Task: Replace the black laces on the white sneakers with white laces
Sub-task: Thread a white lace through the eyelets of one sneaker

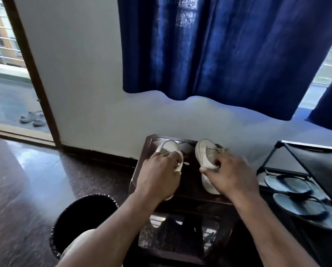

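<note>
- The left hand [159,170] grips the left sneaker [169,146], fingers curled over its middle; the toe shows beyond them.
- The right hand [232,174] grips the right sneaker [205,151], thumb at its inner side and fingers curled over the top.
- Both sneakers are on a dark table [190,182].

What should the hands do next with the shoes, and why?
Probably the right hand should start tugging the black lace loose from the right sneaker. Both sneakers sit on the dark stool, the left hand gripping the left sneaker, and a dark lace seems threaded across the right one.
</note>
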Action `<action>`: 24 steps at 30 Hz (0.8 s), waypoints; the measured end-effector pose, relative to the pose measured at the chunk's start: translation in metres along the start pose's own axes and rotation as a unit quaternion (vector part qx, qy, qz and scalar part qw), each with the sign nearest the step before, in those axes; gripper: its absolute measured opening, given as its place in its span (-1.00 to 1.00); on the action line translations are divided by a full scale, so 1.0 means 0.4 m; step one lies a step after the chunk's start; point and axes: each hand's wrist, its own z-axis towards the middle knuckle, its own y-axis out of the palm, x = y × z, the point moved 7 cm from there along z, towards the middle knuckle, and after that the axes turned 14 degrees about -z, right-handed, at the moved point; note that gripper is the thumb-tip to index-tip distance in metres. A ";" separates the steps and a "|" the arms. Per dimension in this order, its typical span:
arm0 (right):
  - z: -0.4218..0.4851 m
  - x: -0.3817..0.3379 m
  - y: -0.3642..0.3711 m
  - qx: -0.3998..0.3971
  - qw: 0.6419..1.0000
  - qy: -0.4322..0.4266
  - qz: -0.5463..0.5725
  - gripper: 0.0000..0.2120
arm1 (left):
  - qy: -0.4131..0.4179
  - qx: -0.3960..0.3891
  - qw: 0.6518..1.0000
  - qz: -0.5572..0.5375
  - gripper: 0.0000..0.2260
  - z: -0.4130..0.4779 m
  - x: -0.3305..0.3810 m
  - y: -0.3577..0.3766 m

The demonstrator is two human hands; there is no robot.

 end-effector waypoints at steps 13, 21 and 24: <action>-0.077 -0.077 0.035 0.152 0.970 -0.106 0.157 -0.83 | -0.067 0.074 0.985 0.143 -0.68 0.059 -0.019 -0.034; 0.009 0.207 0.110 0.167 0.919 0.148 0.325 -0.98 | 0.022 0.049 0.990 -0.130 -0.85 0.145 0.084 0.118; 0.032 0.311 0.197 0.072 0.923 0.234 0.296 -0.93 | 0.071 0.035 0.996 -0.043 -0.63 0.169 0.131 0.159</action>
